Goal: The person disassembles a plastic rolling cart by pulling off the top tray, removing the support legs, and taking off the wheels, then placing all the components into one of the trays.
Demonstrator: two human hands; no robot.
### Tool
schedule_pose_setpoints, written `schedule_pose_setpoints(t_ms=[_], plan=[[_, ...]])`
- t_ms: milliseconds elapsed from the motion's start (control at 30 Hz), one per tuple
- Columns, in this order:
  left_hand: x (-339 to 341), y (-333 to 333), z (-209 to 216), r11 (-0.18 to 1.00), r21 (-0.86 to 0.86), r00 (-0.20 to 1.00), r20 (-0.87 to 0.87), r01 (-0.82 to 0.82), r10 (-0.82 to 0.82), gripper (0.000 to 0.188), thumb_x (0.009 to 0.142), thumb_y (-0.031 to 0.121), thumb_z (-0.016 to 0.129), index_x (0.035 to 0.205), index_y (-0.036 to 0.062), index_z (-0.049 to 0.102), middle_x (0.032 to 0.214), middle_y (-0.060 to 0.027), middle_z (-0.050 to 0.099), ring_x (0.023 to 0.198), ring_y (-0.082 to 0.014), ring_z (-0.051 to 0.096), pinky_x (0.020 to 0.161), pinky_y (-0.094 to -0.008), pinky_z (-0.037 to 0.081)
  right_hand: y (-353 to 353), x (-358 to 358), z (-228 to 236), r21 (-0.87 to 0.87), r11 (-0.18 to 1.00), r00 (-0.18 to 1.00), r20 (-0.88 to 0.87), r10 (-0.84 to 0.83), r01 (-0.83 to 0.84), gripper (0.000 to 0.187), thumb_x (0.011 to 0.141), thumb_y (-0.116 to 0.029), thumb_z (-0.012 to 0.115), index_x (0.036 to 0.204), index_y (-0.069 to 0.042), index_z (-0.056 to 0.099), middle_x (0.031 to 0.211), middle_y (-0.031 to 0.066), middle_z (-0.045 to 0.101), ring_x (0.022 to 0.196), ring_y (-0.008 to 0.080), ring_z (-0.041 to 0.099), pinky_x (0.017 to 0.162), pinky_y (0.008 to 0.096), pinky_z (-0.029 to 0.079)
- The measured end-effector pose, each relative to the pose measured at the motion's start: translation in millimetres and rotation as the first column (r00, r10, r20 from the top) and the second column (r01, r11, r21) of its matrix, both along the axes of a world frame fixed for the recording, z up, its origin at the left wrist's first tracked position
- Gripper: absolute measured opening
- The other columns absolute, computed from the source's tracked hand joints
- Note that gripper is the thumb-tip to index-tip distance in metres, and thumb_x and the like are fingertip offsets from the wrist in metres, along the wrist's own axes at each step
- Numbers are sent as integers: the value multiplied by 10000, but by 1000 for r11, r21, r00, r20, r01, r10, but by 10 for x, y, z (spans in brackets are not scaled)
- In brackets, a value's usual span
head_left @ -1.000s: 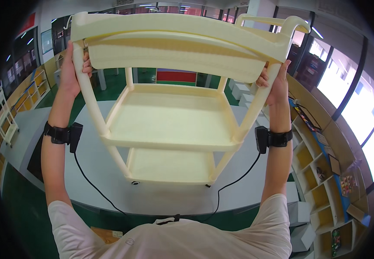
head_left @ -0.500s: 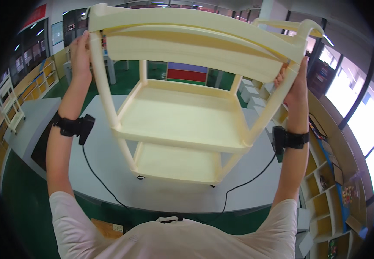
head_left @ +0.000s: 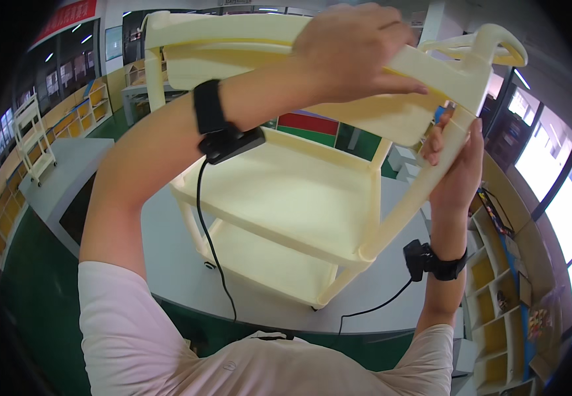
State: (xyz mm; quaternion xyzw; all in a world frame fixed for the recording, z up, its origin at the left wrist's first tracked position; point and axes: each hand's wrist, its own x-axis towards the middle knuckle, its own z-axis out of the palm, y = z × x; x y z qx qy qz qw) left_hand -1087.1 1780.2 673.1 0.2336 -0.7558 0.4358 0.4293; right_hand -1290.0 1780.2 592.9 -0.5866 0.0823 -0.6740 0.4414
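A cream plastic trolley (head_left: 286, 198) with stacked shelves stands on a grey table, turned at an angle to me. My left hand (head_left: 355, 56) reaches across its front and is closed over the rim of the top tray (head_left: 226, 28), thumb along the near side; its fingertips are partly hidden. Below the tray's right corner, my right hand (head_left: 457, 165) is wrapped round the right front post (head_left: 424, 181). A small gap shows between that post's upper end and the corner. Black bands with small boxes and cables sit on both my forearms.
Under the trolley lies the grey tabletop (head_left: 174, 251). Another small white trolley (head_left: 33, 142) stands on a side table at the left. Low shelving (head_left: 497, 310) with several items runs along the right, beside the windows.
My left hand has left the left post and crossed to the top rim near the right corner. The trolley has turned slightly, and its right front corner is nearer me. My right hand stays at the right post.
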Motion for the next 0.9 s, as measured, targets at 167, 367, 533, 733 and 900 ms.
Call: schedule_pose_setpoints(t_ms=[167,367,533,733,900], plan=[[313,-105,-5,971,-193,990,32,142,-138,484,715,489,677,839,32,576,834,-121,577,775,-274,590,647,-356,471,260,333,-107,-268,923,921,-203,-333,275,314,874,-158,530,1144,-4,482,779,58,525,678,121,517,618,229,428],[1378,-417,-26,966,-59,957,161,253,-241,502,842,415,580,1102,2,463,980,-134,517,900,-252,535,775,-332,432,273,223,-29,-798,428,567,-135,-812,424,407,770,-89,635,1142,-29,485,912,88,563,796,202,559,748,310,436],[2011,-593,-321,923,79,919,-160,376,-361,443,914,375,456,1140,-6,477,1065,-138,530,981,-271,531,847,-328,424,-876,-253,-223,-515,398,498,66,-865,759,351,829,-161,595,1148,-49,503,947,72,570,851,184,550,810,298,417],[2743,-561,-794,135,287,307,-725,948,-617,466,920,265,429,1318,25,396,1146,-89,540,986,-137,526,818,-255,433,-1057,34,-267,-62,990,891,-433,-139,124,467,964,-410,326,1191,-22,455,934,112,597,894,194,592,851,310,445],[2067,156,-530,93,93,128,-854,991,-505,578,914,313,460,1394,52,272,1299,-91,434,1133,-129,445,869,-247,407,-979,267,-60,-74,887,883,-162,440,-456,464,988,-368,289,1129,37,464,951,145,575,911,242,588,847,343,473]])
